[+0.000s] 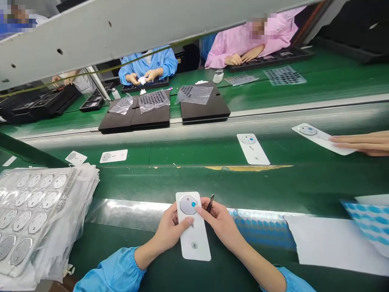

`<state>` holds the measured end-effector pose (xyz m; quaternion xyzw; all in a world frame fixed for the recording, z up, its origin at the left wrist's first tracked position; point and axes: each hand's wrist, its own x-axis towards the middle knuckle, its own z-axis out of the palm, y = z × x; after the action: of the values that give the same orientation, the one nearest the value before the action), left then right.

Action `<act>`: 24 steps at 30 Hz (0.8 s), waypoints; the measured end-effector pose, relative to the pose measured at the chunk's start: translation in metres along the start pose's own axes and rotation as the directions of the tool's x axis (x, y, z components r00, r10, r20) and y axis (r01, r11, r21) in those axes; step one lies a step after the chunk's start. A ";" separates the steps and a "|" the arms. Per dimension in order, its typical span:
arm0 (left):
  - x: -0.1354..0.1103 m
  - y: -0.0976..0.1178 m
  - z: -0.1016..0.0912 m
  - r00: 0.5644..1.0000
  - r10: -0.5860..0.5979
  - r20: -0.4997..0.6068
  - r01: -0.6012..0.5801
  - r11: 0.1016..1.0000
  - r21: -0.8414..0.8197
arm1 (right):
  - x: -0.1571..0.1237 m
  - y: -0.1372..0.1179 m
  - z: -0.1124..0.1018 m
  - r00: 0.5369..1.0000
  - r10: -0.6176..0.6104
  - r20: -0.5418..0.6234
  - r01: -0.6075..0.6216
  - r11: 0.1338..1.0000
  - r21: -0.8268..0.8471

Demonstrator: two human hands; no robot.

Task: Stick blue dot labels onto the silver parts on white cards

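Observation:
My left hand (170,231) grips the left edge of a white card (194,239), thumb laid across its middle. The card carries a round grey lens piece (188,204) near its top with a small blue dot sticker. My right hand (220,223) presses its forefinger on that blue dot and holds dark tweezers (210,202) between thumb and fingers, tips pointing up. Both hands rest low at the near edge of the green bench (136,251).
A stack of clear trays with round lens pieces (30,211) lies at left. Blue sticker sheets (264,233) and white paper (331,243) lie at right. White cards (253,149) ride the green belt; another person's hand (361,142) touches one. Workers sit opposite behind black trays (203,107).

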<state>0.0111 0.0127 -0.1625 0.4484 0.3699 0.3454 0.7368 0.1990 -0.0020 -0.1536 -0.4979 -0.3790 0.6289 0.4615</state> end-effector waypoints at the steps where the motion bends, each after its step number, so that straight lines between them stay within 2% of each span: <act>1: -0.001 0.000 0.001 1.000 0.003 0.005 -0.003 1.000 0.002 | 0.000 0.000 0.001 1.000 0.009 -0.012 -0.009 1.000 0.004; 10: -0.009 -0.010 0.010 0.996 0.084 0.007 -0.085 0.991 0.105 | -0.003 0.018 0.006 0.994 0.050 -0.095 -0.038 0.991 0.124; 14: -0.009 -0.005 0.010 0.997 0.081 -0.011 -0.080 0.996 0.040 | -0.008 0.014 0.008 0.999 0.012 -0.036 -0.009 0.996 0.091; 17: -0.008 -0.001 0.009 0.997 0.073 -0.028 -0.072 0.997 0.029 | -0.010 0.011 0.010 0.999 -0.029 -0.037 0.030 0.998 0.049; 21: -0.009 -0.003 0.008 0.998 0.056 -0.029 -0.054 0.995 0.081 | -0.011 0.010 0.011 0.999 -0.018 -0.047 0.018 1.000 0.006; 24: -0.011 -0.008 0.006 0.996 0.091 0.002 -0.090 0.979 0.185 | -0.011 0.011 0.012 0.997 -0.023 -0.076 0.024 1.000 0.016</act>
<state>0.0123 -0.0018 -0.1658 0.5302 0.3821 0.3440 0.6742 0.1858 -0.0155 -0.1579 -0.5129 -0.3617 0.6074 0.4871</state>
